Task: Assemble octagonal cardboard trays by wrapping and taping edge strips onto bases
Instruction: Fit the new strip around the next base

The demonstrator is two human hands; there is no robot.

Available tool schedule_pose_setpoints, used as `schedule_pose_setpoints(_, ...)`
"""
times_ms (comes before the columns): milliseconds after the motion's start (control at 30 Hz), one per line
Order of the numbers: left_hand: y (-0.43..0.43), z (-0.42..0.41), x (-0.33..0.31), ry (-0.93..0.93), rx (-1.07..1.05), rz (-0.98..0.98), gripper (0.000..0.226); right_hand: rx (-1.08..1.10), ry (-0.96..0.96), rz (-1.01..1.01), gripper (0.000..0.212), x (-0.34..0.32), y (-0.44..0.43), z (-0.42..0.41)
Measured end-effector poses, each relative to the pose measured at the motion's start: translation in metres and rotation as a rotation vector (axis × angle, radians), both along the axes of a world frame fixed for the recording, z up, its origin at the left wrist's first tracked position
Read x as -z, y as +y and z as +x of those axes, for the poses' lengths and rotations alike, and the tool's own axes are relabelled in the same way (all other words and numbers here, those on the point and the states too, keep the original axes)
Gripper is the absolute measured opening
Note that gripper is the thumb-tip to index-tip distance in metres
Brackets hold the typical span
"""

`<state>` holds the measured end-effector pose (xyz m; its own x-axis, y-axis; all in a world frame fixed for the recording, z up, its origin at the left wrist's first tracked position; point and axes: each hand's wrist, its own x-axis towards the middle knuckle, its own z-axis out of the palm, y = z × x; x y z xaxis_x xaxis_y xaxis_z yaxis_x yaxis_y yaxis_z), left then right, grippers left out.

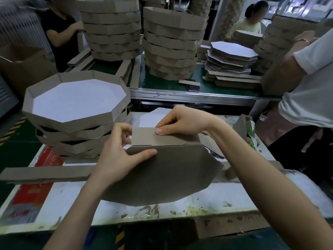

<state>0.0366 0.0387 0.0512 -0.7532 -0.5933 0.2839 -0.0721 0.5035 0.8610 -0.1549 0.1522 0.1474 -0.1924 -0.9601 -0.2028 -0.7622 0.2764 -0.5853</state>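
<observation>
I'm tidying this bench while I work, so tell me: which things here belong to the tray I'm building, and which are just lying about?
In the job: strip, pinched by right hand and left hand; base; tape; spare strip.
Lying about: finished trays; phone; red sheet.

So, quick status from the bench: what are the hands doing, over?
Left hand holds end of edge strip, thumb on base. Right hand pinches its top edge. Strip upright along base's far side. Nothing in the way.
</observation>
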Motion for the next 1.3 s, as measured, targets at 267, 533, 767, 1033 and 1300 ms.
schedule_pose_setpoints(267,0.007,-0.013,-0.006,0.026,0.052,-0.287,0.076,-0.011,0.033,0.006,0.027,0.001,0.003,0.004)
schedule_pose_setpoints(533,0.009,-0.012,-0.008,0.041,0.064,-0.342,0.058,-0.014,0.029,0.024,0.023,0.001,0.017,-0.006)
schedule_pose_setpoints(767,0.014,-0.014,-0.011,0.050,0.088,-0.407,0.050,-0.057,-0.023,0.013,0.013,0.003,0.021,-0.013)
schedule_pose_setpoints(1033,0.018,-0.017,-0.021,-0.029,0.042,-0.570,0.048,-0.003,-0.072,-0.009,0.020,0.008,0.021,-0.019)
schedule_pose_setpoints(1300,0.022,-0.026,-0.021,-0.035,0.060,-0.543,0.043,0.079,-0.102,-0.052,0.021,0.019,0.027,-0.019)
